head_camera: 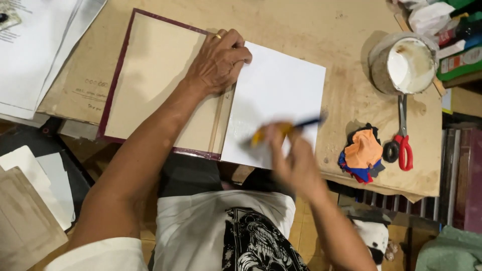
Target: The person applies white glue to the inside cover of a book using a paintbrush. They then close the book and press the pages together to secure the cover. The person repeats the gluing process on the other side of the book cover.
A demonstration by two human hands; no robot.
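Right hand point(293, 158) pinches brush point(286, 128) at sheet's point(281, 80) six o'clock edge, handle toward three o'clock; left hand point(218, 62) presses flat at nine.

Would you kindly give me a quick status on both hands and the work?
Left hand pressing down book cover. Right hand holding brush over white sheet, blurred. Glue pot, scissors off right.

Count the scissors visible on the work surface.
1: red-handled scissors lie below the glue pot, right of the cloth scraps. More could hide in the clutter top right.
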